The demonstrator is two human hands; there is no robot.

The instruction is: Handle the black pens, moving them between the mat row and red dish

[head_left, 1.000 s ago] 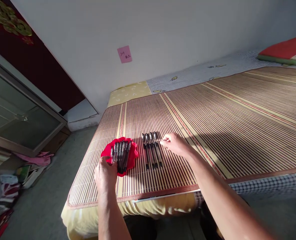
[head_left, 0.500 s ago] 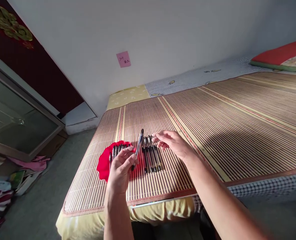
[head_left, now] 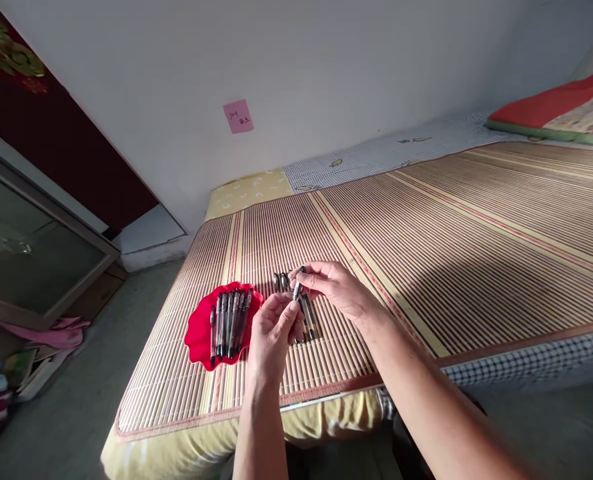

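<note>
Between my two hands is a black-capped pen [head_left: 297, 291], tilted, its lower part hidden by fingers. My left hand [head_left: 277, 321] is closed round its lower part. The thumb and fingers of my right hand [head_left: 330, 283] pinch its capped upper end. Below and behind my hands, several similar pens [head_left: 309, 319] lie side by side on the striped mat, partly covered by the hands. To the left, a red wavy-edged plate [head_left: 196, 333] holds several more black-capped pens [head_left: 231, 323], lying roughly parallel.
The bamboo mat [head_left: 376, 220] covers a bed with a yellow sheet [head_left: 176, 447] at its front edge. A pink note [head_left: 238, 116] is stuck on the wall behind. Folded red bedding [head_left: 541, 107] lies at the far right. A glass-panelled door [head_left: 41, 247] stands at the left.
My left hand has moved right, away from the red plate, bringing the pen in front of the row. My right hand has closed on the pen's capped end. The plate's pens now show fully.
</note>
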